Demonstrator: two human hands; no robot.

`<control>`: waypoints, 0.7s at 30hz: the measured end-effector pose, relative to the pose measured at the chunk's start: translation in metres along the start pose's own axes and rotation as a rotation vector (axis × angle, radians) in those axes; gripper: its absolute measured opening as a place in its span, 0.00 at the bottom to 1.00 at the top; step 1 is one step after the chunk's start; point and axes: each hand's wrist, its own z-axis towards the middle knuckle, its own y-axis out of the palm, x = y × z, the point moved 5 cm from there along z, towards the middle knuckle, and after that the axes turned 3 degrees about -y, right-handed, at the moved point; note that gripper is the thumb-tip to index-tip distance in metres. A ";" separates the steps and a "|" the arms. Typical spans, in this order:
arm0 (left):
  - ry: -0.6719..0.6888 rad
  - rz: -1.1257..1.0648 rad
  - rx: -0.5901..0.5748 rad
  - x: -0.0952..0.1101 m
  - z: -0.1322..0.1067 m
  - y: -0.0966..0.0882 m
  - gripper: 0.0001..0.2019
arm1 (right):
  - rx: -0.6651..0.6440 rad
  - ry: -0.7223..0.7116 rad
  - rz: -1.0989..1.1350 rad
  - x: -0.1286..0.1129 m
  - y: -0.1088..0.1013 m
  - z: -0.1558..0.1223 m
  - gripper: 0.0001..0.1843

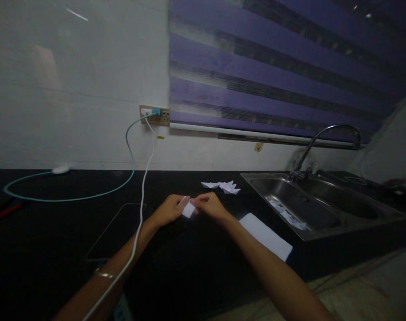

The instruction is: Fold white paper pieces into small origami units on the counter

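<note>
A small folded piece of white paper (188, 210) is held between my two hands above the black countertop. My left hand (171, 209) pinches its left side, with the thumb along the upper edge. On the other side, my right hand (210, 206) grips the paper's upper right corner with thumb and fingers. Just beyond the hands lie several pointed folded paper pieces (228, 187). To the right of my right forearm rests a stack of white paper sheets (266, 236), partly covered by that arm.
A steel double sink (256, 178) with a curved faucet (310, 145) is set into the counter at right. A white cable (143, 187) runs from the wall outlet (163, 118) across my left forearm. A teal cable (89, 196) loops over the counter at left.
</note>
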 end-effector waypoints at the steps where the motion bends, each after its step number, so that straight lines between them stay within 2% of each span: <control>1: 0.002 0.018 0.015 0.001 0.000 0.000 0.24 | 0.013 -0.019 -0.005 -0.001 0.000 0.001 0.22; 5: 0.024 0.066 0.113 0.005 -0.001 -0.002 0.22 | 0.091 -0.065 -0.013 0.000 0.000 0.004 0.22; 9: -0.022 0.040 0.124 0.001 0.000 -0.002 0.23 | 0.091 -0.099 0.033 -0.004 0.003 0.002 0.17; 10: -0.036 0.030 0.122 -0.001 0.000 -0.003 0.23 | 0.067 -0.119 0.066 -0.007 0.004 0.000 0.19; 12: -0.058 0.009 0.121 -0.003 0.001 -0.004 0.24 | -0.006 -0.170 0.123 -0.015 0.007 -0.004 0.31; 14: -0.068 -0.013 0.112 -0.004 0.001 -0.004 0.24 | -0.072 -0.222 0.118 -0.022 0.008 -0.008 0.34; 18: -0.095 -0.081 0.132 -0.006 0.004 -0.004 0.24 | -0.080 -0.261 -0.008 -0.022 0.006 -0.008 0.19; 21: -0.128 -0.222 0.186 -0.010 0.006 -0.007 0.21 | -0.034 -0.248 -0.036 -0.019 0.002 -0.005 0.14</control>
